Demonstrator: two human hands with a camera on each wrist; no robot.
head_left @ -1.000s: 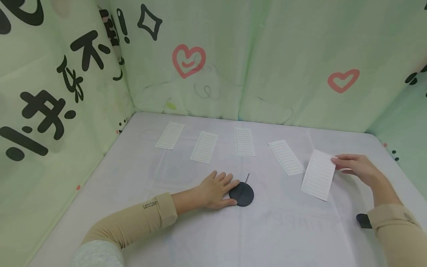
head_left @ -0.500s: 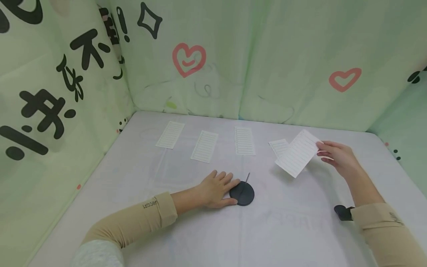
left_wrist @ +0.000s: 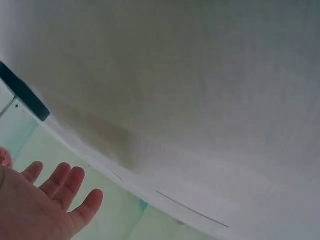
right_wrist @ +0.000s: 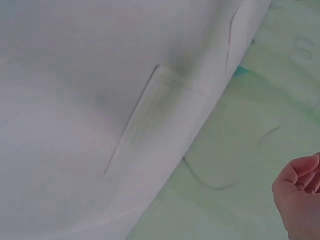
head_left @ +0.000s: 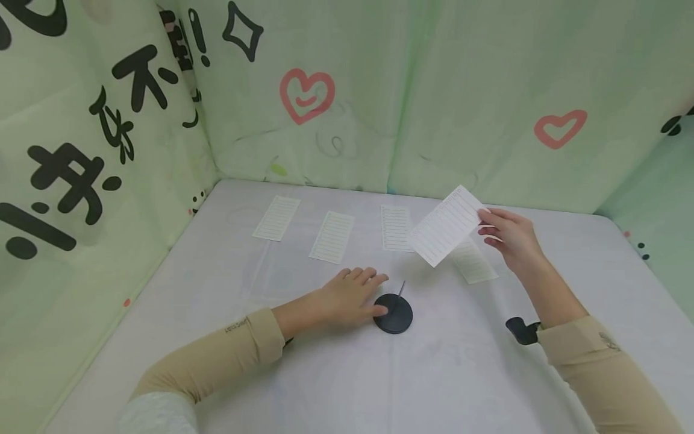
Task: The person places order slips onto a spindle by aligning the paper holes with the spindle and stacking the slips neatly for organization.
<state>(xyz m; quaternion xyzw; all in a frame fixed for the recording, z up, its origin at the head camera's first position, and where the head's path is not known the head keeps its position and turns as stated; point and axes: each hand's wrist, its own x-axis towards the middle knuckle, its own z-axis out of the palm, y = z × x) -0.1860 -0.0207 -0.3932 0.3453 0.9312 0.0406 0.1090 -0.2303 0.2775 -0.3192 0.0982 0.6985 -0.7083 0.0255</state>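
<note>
My right hand (head_left: 512, 238) pinches a white lined paper card (head_left: 447, 226) by its right edge, thumb and fingertips together, and holds it tilted above the table. Under it lies another lined card (head_left: 474, 262), partly covered from the head camera. A paper spike with a round black base (head_left: 394, 316) and a thin upright metal pin stands at the middle. My left hand (head_left: 349, 295) is just left of the base, fingers spread and thumb over its edge. In the left wrist view the base (left_wrist: 24, 92) shows edge-on, and the hand (left_wrist: 47, 207) appears raised with nothing in it.
Three more lined cards lie toward the back of the white table (head_left: 336, 386): a left card (head_left: 276, 218), a second card (head_left: 332, 237) and a third card (head_left: 396, 228). Green printed curtains (head_left: 352, 150) enclose the back and sides.
My right hand has lifted the card off the right side and carried it leftward toward the middle. My left hand has risen from pressing on the spike's base.
</note>
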